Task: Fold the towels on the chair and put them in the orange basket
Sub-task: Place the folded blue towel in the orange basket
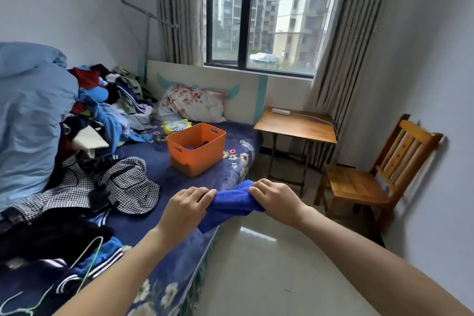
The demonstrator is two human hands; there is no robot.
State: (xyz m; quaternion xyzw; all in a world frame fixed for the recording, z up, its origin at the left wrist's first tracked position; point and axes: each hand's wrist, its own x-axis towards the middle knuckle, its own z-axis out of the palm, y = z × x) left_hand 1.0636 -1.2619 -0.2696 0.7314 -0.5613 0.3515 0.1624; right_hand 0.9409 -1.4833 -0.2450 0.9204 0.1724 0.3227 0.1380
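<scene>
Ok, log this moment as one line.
left hand: grips blue terry towel | right hand: grips same towel | orange plastic basket: on blue floral bed, blue item inside

My two bare arms reach forward, the left forearm entering from 7 o'clock and the right from 5 o'clock, converging just below the middle of the view. My left hand (188, 204) and right hand (275, 197) sit knuckles up, near each other but apart. Curled fingers on each grip one end of the bunched blue towel (230, 200) between them.
</scene>
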